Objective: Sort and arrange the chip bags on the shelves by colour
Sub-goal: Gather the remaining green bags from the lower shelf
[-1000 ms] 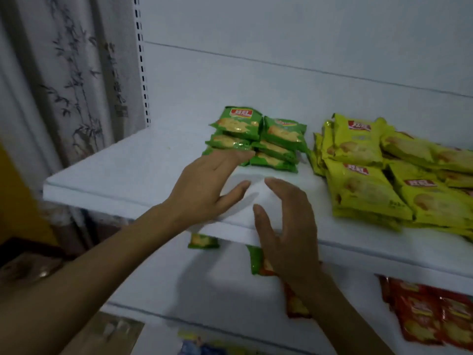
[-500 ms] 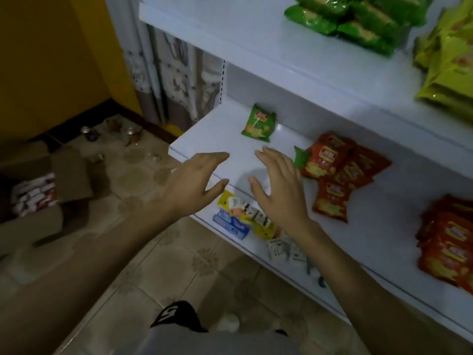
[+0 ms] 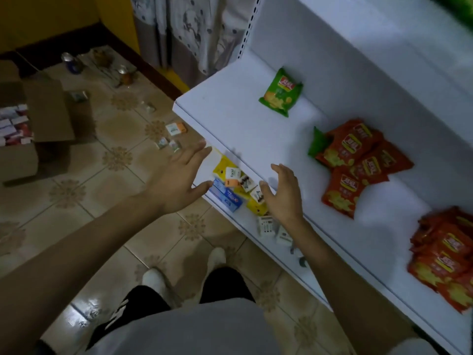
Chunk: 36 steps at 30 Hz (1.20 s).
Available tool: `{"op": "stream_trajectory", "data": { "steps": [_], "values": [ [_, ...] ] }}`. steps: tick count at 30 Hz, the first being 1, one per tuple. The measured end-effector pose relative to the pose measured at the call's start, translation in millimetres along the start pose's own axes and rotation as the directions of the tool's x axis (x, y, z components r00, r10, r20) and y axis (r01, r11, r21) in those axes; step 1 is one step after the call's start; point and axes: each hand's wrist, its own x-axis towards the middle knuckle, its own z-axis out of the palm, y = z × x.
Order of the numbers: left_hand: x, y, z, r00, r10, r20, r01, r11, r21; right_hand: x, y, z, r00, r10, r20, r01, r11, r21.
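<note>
A lone green chip bag lies at the back left of the white middle shelf. To its right a pile of red chip bags covers part of another green bag. More red bags are stacked at the far right. My left hand hovers with fingers spread, in front of the shelf's front edge. My right hand hangs over that front edge, fingers relaxed and holding nothing. Both hands are well short of the bags.
Small boxes and a blue toothpaste carton lie on a lower shelf under my hands. An open cardboard box of packets stands on the tiled floor at left, with cans and loose small boxes scattered around. My feet are below.
My view has dropped from the top shelf with green and yellow bags to the middle shelf. Both hands came down with it, still holding nothing.
</note>
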Motion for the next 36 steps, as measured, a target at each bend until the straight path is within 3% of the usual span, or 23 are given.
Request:
{"op": "stream_trajectory", "data": {
  "steps": [7,12,15,20,24,27,29,32,36],
  "values": [
    [57.6,10.0,32.2,0.998,-0.06,0.004,0.06,0.988,-0.142,112.4,55.9,-13.6,0.996,0.089,-0.001,-0.088,0.99,-0.106],
    [102.1,18.9,67.9,0.995,-0.095,0.034,0.1,0.965,-0.243,188.8,106.7,-30.2,0.989,0.147,-0.024,-0.14,0.87,-0.473],
    [126.8,24.0,82.9,0.991,-0.136,0.018,0.135,0.945,-0.299,221.9,129.4,-35.8,0.977,0.214,0.016,-0.166,0.799,-0.578],
    [155.7,28.6,107.6,0.986,-0.166,0.018,0.159,0.901,-0.404,238.0,156.6,-10.6,0.928,0.361,0.09,-0.268,0.816,-0.512],
    [167.7,31.3,122.7,0.973,-0.221,0.066,0.225,0.848,-0.481,223.1,154.6,12.1,0.95,0.29,0.112,-0.215,0.873,-0.438],
    [168.8,29.1,127.6,0.97,-0.224,0.088,0.238,0.839,-0.489,224.2,158.2,16.7,0.986,0.168,-0.017,-0.16,0.896,-0.415],
    [168.9,25.0,129.7,0.967,-0.238,0.096,0.253,0.826,-0.503,231.5,167.1,11.3,0.951,0.296,-0.084,-0.302,0.848,-0.435],
    [168.3,22.2,130.9,0.96,-0.255,0.12,0.279,0.808,-0.518,237.0,177.4,5.7,0.838,0.54,-0.073,-0.512,0.734,-0.445],
    [170.6,25.5,130.7,0.959,-0.245,0.139,0.281,0.795,-0.538,237.2,176.6,-6.7,0.876,0.468,-0.113,-0.461,0.749,-0.476]
  ]
}}
